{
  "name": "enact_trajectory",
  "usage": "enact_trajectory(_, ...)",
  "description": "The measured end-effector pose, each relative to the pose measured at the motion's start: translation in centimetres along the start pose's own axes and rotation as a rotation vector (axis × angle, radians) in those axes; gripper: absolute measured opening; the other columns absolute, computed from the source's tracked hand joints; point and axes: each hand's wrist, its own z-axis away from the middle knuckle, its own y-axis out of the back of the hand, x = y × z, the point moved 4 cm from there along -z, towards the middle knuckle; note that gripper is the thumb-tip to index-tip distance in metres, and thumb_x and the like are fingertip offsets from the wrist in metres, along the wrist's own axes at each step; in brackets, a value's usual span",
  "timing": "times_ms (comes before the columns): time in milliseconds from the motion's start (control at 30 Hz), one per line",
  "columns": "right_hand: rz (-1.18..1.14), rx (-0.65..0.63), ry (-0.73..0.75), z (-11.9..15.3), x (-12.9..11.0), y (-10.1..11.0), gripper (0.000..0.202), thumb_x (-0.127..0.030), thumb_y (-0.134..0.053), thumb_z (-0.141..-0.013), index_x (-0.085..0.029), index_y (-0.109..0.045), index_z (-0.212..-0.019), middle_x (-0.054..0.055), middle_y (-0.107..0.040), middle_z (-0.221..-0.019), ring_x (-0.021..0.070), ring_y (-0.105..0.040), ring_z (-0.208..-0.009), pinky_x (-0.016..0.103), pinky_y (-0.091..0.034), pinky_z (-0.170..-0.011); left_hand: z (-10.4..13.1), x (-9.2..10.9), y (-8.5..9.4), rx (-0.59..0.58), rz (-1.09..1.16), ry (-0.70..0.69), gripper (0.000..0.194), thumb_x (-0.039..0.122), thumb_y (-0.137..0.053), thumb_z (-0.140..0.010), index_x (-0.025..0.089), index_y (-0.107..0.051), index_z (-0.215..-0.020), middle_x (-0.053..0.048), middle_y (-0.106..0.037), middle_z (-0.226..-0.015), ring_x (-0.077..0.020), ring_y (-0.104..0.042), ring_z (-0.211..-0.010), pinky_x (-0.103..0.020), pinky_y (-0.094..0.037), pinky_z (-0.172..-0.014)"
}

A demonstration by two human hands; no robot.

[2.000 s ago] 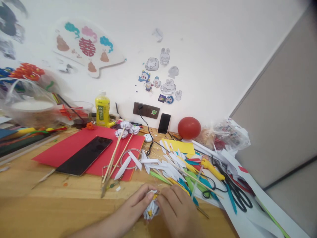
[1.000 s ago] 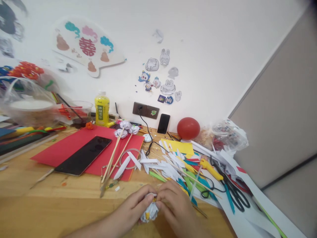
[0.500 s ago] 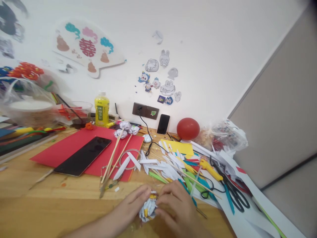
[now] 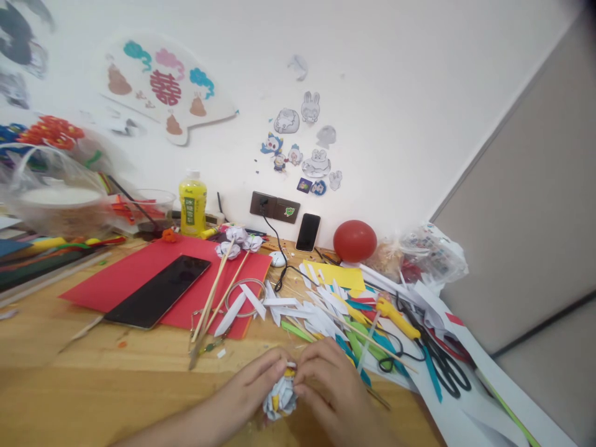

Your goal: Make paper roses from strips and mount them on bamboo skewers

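My left hand is curled round the white-and-yellow paper ball over the wooden table; my half-closed right hand meets its right side, though I can't tell if it grips. I seem to be shaping it, and the next tuck likely calls for a light touch

Clock centred on paper ball, 12 = wall. Low pass at 9: bare tabletop beyond left hand. 10–11: wooden sticks slant over red sheet, in the way. 12–1: paper strips, low clutter. 2: yellow-handled tool. 3: scissors. Taller, near wall: bottle at 11, balloon at 1.
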Motion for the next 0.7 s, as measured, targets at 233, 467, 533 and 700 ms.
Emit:
enact_trajectory(233, 0.368, 0.323, 0.2, 0.9, -1.0, -0.9, 0.019, -0.014, -0.047, -0.088, -0.015, -0.058, -0.073, 0.004, -0.061, -0.067, 0.0155, -0.051, -0.062, 0.028, -0.043, -0.058, -0.3, -0.3, 0.5, 0.089, 0.012, -0.003, 0.042, 0.062, -0.041, -0.079, 0.022, -0.054, -0.079, 0.0, -0.051, -0.07, -0.0175, -0.049, -0.068, -0.026, -0.043, -0.058)
enact_trajectory(467, 0.553, 0.366, 0.288, 1.3, -1.4, -2.2, 0.013, -0.008, -0.049, -0.086, -0.01, -0.061, -0.084, 0.009, -0.066, -0.071, 0.0184, -0.057, -0.066, 0.033, -0.047, -0.06, -0.3, -0.8, 0.8, 0.172, 0.001, 0.004, 0.04, 0.06, -0.043, -0.078, 0.022, -0.055, -0.082, -0.002, -0.057, -0.078, -0.0192, -0.052, -0.075, -0.025, -0.046, -0.06)
enact_trajectory(533, 0.557, 0.366, 0.311, 1.2, -1.5, -2.1, 0.014, -0.008, -0.048, -0.086, -0.011, -0.061, -0.085, 0.009, -0.066, -0.07, 0.0179, -0.057, -0.064, 0.031, -0.047, -0.057, -0.3, -0.9, 0.8, 0.185, 0.012, 0.026, 0.039, 0.059, -0.044, -0.078, 0.022, -0.055, -0.082, -0.002, -0.058, -0.08, -0.0194, -0.053, -0.076, -0.024, -0.046, -0.057)
enact_trajectory(700, 0.543, 0.372, 0.304, 0.9, -1.5, -1.5, 0.012, -0.011, -0.048, -0.087, -0.011, -0.06, -0.085, 0.008, -0.066, -0.072, 0.0182, -0.059, -0.068, 0.031, -0.049, -0.06, -0.4, -0.8, 0.9, 0.187, 0.029, 0.001, 0.036, 0.056, -0.045, -0.08, 0.022, -0.055, -0.082, -0.001, -0.057, -0.077, -0.0174, -0.052, -0.074, -0.023, -0.046, -0.061)
